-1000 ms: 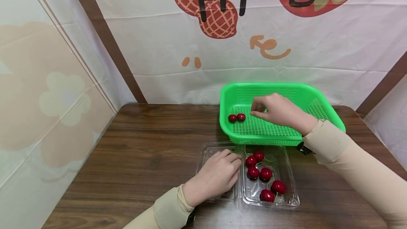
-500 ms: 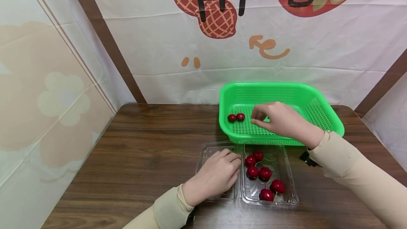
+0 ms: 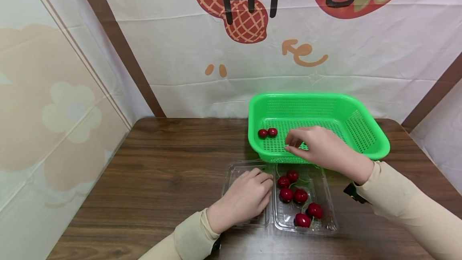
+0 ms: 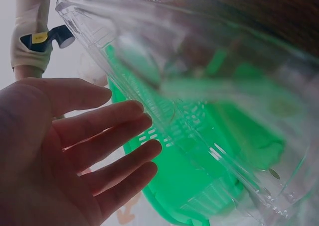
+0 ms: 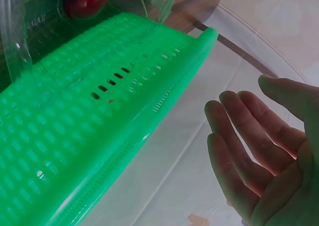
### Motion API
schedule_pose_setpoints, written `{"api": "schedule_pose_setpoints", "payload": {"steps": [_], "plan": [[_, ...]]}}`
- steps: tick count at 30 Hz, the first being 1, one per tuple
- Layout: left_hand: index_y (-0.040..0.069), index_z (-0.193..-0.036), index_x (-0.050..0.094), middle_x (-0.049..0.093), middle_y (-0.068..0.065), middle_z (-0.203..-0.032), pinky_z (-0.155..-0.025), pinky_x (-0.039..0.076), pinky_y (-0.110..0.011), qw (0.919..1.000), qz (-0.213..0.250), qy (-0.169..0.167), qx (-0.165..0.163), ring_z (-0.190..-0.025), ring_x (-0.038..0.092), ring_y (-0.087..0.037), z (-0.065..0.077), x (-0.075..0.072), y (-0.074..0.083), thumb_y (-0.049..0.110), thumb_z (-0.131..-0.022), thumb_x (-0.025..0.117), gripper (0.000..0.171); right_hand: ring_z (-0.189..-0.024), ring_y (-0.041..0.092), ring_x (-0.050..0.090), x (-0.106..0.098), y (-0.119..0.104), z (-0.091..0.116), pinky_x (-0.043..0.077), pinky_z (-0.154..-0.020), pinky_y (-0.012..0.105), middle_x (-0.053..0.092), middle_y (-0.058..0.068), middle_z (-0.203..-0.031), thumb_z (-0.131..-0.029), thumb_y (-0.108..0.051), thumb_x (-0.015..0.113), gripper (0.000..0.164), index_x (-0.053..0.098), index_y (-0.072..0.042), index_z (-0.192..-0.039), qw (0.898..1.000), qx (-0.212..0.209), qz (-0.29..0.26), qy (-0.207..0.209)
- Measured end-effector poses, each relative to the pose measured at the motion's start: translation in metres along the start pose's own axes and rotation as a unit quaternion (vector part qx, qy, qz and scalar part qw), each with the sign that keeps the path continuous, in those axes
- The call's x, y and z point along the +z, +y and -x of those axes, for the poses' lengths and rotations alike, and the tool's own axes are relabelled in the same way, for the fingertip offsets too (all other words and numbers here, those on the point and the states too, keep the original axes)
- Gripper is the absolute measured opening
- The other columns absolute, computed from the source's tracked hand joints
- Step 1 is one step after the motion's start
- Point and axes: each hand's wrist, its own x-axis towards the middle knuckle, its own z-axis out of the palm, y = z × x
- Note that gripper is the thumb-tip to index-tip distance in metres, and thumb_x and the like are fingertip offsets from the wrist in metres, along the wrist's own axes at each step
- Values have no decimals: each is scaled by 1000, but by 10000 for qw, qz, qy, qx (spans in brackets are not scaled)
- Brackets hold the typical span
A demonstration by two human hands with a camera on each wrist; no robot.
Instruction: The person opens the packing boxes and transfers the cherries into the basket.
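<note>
Several red cherries (image 3: 300,196) with thin stems lie in the right half of a clear plastic clamshell box (image 3: 326,212). Over the box's left half rests my left hand (image 3: 245,198), its fingertips right at the middle fold; the left wrist view shows its fingers (image 4: 124,159) extended beside the clear plastic. Two more cherries (image 3: 267,132) sit at the left of a green perforated basket (image 3: 379,141) behind the box. My right hand (image 3: 317,145) hovers over the basket's front rim, fingers loosely bent. Nothing is between those fingers (image 5: 239,151) in the right wrist view.
Everything stands on a brown wood-grain table (image 3: 162,179). A white printed cloth (image 3: 180,51) hangs close behind the basket. The box's back edge lies right at the basket's front.
My right hand has drawn back from the basket's middle to its front rim, toward the box. The left hand and all cherries look unmoved.
</note>
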Motion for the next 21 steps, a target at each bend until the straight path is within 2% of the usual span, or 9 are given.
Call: {"api": "schedule_pose_setpoints", "payload": {"steps": [13, 21], "plan": [[12, -95, 67, 67, 2, -98, -71, 47, -27, 10000, -10, -30, -23, -91, 54, -15, 0, 0, -1, 21, -83, 57, 18, -69, 0, 59, 7, -10, 18, 51, -56, 26, 63, -14, -76, -81, -29, 66, 7, 61, -23, -81, 9996, -170, 52, 197], [12, -95, 67, 66, 2, -98, -72, 48, -28, 10000, -12, -62, -50, -91, 54, -15, 0, 0, 0, 21, -83, 56, 19, -66, 1, 58, 14, -10, 28, 50, -54, 25, 62, -15, -75, -81, -31, 66, 8, 61, -24, -81, 9999, -129, -10, 91]]}}
